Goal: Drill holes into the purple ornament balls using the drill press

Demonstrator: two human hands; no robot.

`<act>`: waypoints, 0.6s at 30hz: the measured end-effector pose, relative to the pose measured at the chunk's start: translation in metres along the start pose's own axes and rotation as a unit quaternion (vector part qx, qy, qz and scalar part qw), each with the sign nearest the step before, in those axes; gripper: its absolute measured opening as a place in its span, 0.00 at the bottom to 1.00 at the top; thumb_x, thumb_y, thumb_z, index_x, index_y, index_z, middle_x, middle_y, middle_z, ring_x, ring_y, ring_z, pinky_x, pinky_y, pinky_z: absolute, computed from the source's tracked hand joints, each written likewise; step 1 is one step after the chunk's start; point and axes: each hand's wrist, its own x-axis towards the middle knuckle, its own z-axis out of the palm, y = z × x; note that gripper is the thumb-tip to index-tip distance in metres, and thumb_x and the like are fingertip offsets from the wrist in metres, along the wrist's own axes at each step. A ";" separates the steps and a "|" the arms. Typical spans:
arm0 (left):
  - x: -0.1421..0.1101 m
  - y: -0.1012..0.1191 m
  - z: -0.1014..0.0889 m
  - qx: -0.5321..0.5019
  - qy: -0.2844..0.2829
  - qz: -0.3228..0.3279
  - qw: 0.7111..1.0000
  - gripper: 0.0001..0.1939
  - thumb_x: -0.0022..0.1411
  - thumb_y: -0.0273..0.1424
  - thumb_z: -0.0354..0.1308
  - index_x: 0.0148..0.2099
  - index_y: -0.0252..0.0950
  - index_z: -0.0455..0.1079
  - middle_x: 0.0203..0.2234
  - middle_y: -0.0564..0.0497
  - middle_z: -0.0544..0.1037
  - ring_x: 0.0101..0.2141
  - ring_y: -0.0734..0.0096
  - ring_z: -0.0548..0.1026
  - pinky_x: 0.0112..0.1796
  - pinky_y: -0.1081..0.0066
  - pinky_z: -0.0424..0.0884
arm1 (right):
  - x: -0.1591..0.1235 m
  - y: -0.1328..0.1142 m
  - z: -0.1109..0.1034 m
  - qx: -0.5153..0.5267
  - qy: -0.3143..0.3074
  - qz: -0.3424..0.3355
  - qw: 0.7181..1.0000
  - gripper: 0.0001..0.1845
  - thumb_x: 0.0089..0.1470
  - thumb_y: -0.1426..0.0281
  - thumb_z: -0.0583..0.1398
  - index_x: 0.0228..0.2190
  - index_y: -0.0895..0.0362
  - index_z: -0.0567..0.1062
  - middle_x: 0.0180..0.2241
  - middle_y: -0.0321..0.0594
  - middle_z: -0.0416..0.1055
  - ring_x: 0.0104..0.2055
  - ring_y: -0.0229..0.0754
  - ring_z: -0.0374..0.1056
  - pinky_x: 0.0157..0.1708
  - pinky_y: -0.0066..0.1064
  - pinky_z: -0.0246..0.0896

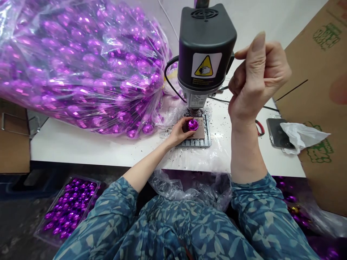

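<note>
My left hand (180,132) pinches a shiny purple faceted ball (193,125) between thumb and fingers. The ball rests on a brown board (201,133) on the slotted metal base (208,141) of a small drill press (207,39). Its chuck (194,111) is just above the ball; I cannot tell whether a bit touches it. My right hand (256,77) is raised and closed at the machine's right side, around what looks like its dark handle (230,64), mostly hidden by the fingers.
A big clear bag of purple balls (89,68) covers the table's left. Below stands a clear tray of balls (71,206). At right are a phone (279,133), a white tissue (300,135), a red-handled tool (260,127) and a cardboard box (320,108). Dark shavings surround the base.
</note>
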 end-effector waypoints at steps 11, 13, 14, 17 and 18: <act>-0.006 0.003 0.005 -0.014 0.007 -0.006 1.000 0.35 0.61 0.46 0.74 0.63 0.37 0.67 0.56 0.39 0.81 0.57 0.50 0.81 0.59 0.53 0.78 | -0.032 -0.008 -0.016 0.012 0.031 0.004 0.999 0.28 0.62 0.45 0.62 0.26 0.55 0.70 0.15 0.26 0.52 0.15 0.26 0.47 0.19 0.27 0.37; -0.006 0.002 0.006 -0.015 0.006 -0.011 1.000 0.35 0.61 0.46 0.74 0.63 0.38 0.67 0.56 0.40 0.81 0.57 0.50 0.81 0.59 0.53 0.78 | -0.036 -0.007 -0.018 0.005 0.036 -0.004 0.999 0.27 0.63 0.46 0.61 0.25 0.55 0.70 0.15 0.27 0.50 0.15 0.26 0.47 0.19 0.27 0.37; -0.006 0.002 0.006 -0.014 0.006 -0.011 1.000 0.35 0.61 0.46 0.74 0.63 0.38 0.67 0.56 0.40 0.81 0.57 0.50 0.81 0.59 0.53 0.78 | -0.038 -0.006 -0.018 0.011 0.036 -0.011 0.999 0.26 0.64 0.47 0.61 0.25 0.55 0.70 0.15 0.27 0.49 0.15 0.26 0.46 0.19 0.27 0.37; -0.006 0.001 0.006 -0.012 0.010 -0.011 1.000 0.34 0.61 0.46 0.74 0.63 0.38 0.67 0.56 0.40 0.81 0.57 0.50 0.80 0.59 0.53 0.77 | -0.041 -0.002 -0.021 0.045 0.031 -0.036 0.998 0.23 0.65 0.51 0.62 0.26 0.55 0.71 0.14 0.27 0.46 0.15 0.25 0.45 0.19 0.26 0.38; -0.006 0.001 0.006 -0.011 0.012 -0.012 1.000 0.34 0.61 0.45 0.74 0.63 0.38 0.67 0.56 0.40 0.80 0.57 0.50 0.80 0.59 0.53 0.77 | -0.042 0.000 -0.022 0.055 0.029 -0.044 0.997 0.22 0.65 0.53 0.62 0.26 0.55 0.72 0.14 0.27 0.47 0.15 0.25 0.45 0.19 0.26 0.38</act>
